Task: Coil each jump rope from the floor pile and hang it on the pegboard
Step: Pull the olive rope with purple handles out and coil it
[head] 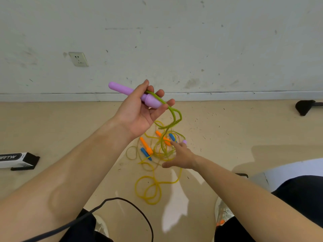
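The floor (52, 130) is smooth, glossy beige, strewn with small dark specks near the white baseboard (227, 96). Above it is a white wall (174, 41), scuffed and stained, with a wall socket (78, 59) at the left. At the left edge lies a black-and-white box (17, 160) whose cut-off label reads "RTW" — nothing else on it is legible. A black cable (132, 203) loops across the bottom, and a black object (305, 107) sits at the right.

The left hand (138, 110) is raised palm-up in front of the baseboard, its thumb and curled fingers gripping a purple handle (122, 89). The green rope (180, 116) trails from it down into the pile of jump ropes (160, 149) on the floor: orange handles (146, 145), blue handles (146, 153) and loops of yellow rope (153, 189).

The right hand (181, 157) is low over the pile, fingers spread and gripping nothing — its fingertips are just beside a second purple handle (184, 142).
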A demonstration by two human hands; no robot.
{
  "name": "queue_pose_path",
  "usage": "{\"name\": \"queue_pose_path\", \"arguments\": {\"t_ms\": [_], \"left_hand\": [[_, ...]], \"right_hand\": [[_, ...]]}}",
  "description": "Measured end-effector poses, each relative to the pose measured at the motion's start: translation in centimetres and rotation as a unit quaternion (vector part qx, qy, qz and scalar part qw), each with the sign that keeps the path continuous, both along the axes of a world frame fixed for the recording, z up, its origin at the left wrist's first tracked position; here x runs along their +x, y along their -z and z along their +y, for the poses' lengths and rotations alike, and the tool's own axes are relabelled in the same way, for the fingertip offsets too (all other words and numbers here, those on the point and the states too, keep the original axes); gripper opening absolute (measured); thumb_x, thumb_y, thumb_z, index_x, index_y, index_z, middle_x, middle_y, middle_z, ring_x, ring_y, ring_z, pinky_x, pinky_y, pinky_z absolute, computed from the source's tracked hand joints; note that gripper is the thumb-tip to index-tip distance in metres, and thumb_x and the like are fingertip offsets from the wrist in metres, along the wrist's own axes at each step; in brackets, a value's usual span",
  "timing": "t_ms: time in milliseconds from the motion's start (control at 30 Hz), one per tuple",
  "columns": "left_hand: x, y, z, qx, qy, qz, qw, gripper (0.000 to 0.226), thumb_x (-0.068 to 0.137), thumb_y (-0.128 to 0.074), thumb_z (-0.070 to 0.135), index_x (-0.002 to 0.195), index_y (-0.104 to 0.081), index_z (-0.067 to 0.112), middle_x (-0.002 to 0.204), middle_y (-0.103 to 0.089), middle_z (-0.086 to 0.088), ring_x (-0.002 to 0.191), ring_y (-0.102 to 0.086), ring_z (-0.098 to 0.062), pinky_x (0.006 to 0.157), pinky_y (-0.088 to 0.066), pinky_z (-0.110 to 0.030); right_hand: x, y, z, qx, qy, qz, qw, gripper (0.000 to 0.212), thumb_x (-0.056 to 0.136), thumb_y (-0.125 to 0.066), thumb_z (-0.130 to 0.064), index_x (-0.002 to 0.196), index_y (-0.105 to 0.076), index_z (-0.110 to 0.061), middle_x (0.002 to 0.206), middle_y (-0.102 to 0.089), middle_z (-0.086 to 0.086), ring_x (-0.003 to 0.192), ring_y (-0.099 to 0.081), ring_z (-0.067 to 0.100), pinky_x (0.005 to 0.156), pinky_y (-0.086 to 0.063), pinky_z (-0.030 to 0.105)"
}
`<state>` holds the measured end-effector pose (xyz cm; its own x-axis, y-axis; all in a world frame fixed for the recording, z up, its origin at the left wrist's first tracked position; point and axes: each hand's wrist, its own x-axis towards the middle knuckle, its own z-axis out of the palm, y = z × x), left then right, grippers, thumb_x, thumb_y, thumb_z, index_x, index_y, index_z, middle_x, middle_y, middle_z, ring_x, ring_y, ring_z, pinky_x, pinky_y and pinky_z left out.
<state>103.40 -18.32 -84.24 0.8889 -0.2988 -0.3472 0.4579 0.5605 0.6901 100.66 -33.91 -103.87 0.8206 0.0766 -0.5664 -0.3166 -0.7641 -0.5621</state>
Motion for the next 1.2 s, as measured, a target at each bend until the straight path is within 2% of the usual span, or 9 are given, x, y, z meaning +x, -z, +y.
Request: {"name": "queue_pose_path", "arguments": {"t_ms": [133, 300, 400, 533, 600, 667, 767, 1033, 1200], "left_hand": [[-0.3, -0.6, -0.5, -0.029, 0.003, 0.011, 1.000, 0.032, 0.100, -0.055, 0.035, 0.074, -0.054, 0.016, 0.071, -0.067, -0.004, 0.078, -0.074, -0.037, 0.050, -0.058, -0.026], [0.0, -0.9, -0.5, -0.057, -0.008, 0.012, 0.998, 0.033, 0.100, -0.056, 0.034, 0.073, -0.055, 0.014, 0.071, -0.067, -0.005, 0.076, -0.074, -0.037, 0.047, -0.058, -0.027], [0.7, -0.6, -0.1, -0.055, -0.023, 0.001, 0.998, 0.033, 0.100, -0.056, 0.034, 0.074, -0.055, 0.013, 0.072, -0.068, -0.006, 0.080, -0.074, -0.037, 0.053, -0.060, -0.029], [2.5, 1.7, 1.5, 0.090, -0.062, -0.094, 0.990, 0.029, 0.103, -0.052, 0.033, 0.082, -0.060, 0.014, 0.087, -0.070, -0.005, 0.093, -0.071, -0.027, 0.075, -0.062, -0.038], [3.6, 3.6, 3.2, 0.302, -0.082, -0.195, 0.930, 0.026, 0.103, -0.053, 0.030, 0.085, -0.068, 0.019, 0.092, -0.069, -0.001, 0.090, -0.067, -0.012, 0.083, -0.060, -0.040], [4.6, 5.4, 4.9, 0.485, -0.063, -0.290, 0.823, 0.023, 0.100, -0.058, 0.026, 0.081, -0.072, 0.025, 0.083, -0.070, 0.010, 0.076, -0.062, 0.007, 0.079, -0.055, -0.030], [4.5, 7.7, 6.1, 0.600, 0.053, -0.318, 0.733, 0.021, 0.097, -0.061, 0.026, 0.082, -0.074, 0.028, 0.075, -0.067, 0.018, 0.065, -0.055, 0.016, 0.067, -0.040, -0.016], [0.4, 10.6, 3.4, 0.407, 0.185, -0.216, 0.868, 0.018, 0.097, -0.061, 0.026, 0.098, -0.072, 0.012, 0.088, -0.061, -0.006, 0.089, -0.057, -0.014, 0.085, -0.057, -0.034], [-2.7, 10.5, 2.2, 0.270, 0.311, -0.131, 0.902, 0.033, 0.102, -0.048, 0.038, 0.100, -0.071, 0.015, 0.107, -0.071, -0.010, 0.094, -0.063, -0.020, 0.082, -0.049, -0.034]], "right_hand": [[0.9, 0.4, 1.5, -0.001, 0.039, -0.031, 0.999, 0.120, 0.068, -0.082, -0.056, 0.157, -0.007, -0.030, 0.157, -0.015, 0.009, 0.147, -0.018, 0.030, 0.116, -0.031, 0.049], [2.5, 0.8, 2.6, 0.042, 0.052, -0.025, 0.997, 0.069, 0.078, -0.069, -0.064, 0.138, -0.052, -0.034, 0.149, -0.029, 0.005, 0.142, -0.025, 0.025, 0.114, -0.027, 0.042], [2.0, -0.1, 3.3, 0.099, 0.028, -0.017, 0.995, 0.026, 0.094, -0.061, -0.044, 0.105, -0.070, -0.023, 0.107, -0.059, -0.001, 0.108, -0.052, 0.016, 0.085, -0.038, 0.027], [0.7, -1.0, 3.6, 0.186, 0.029, 0.061, 0.980, 0.027, 0.103, -0.045, -0.032, 0.093, -0.062, -0.013, 0.088, -0.071, 0.004, 0.075, -0.066, 0.019, 0.066, -0.048, 0.029], [0.4, -2.3, 3.5, 0.217, 0.069, 0.060, 0.972, 0.028, 0.104, -0.044, -0.030, 0.095, -0.061, -0.010, 0.082, -0.073, 0.003, 0.068, -0.071, 0.020, 0.057, -0.053, 0.024], [0.4, -4.5, 3.2, 0.259, 0.094, 0.044, 0.960, 0.028, 0.104, -0.045, -0.030, 0.095, -0.062, -0.010, 0.078, -0.072, 0.001, 0.064, -0.071, 0.018, 0.052, -0.053, 0.023], [1.0, -8.6, 2.4, 0.370, 0.153, 0.037, 0.915, 0.026, 0.106, -0.044, -0.026, 0.096, -0.061, -0.010, 0.078, -0.070, 0.003, 0.063, -0.069, 0.019, 0.052, -0.054, 0.026], [2.4, -14.7, 1.6, 0.622, 0.331, 0.051, 0.708, 0.029, 0.109, -0.028, -0.012, 0.099, -0.053, -0.001, 0.089, -0.063, 0.015, 0.068, -0.074, 0.027, 0.060, -0.062, 0.041], [3.3, -16.1, 0.4, 0.637, 0.381, -0.025, 0.670, 0.029, 0.109, -0.026, -0.011, 0.095, -0.049, -0.003, 0.088, -0.058, 0.013, 0.070, -0.072, 0.025, 0.054, -0.061, 0.040]]}}
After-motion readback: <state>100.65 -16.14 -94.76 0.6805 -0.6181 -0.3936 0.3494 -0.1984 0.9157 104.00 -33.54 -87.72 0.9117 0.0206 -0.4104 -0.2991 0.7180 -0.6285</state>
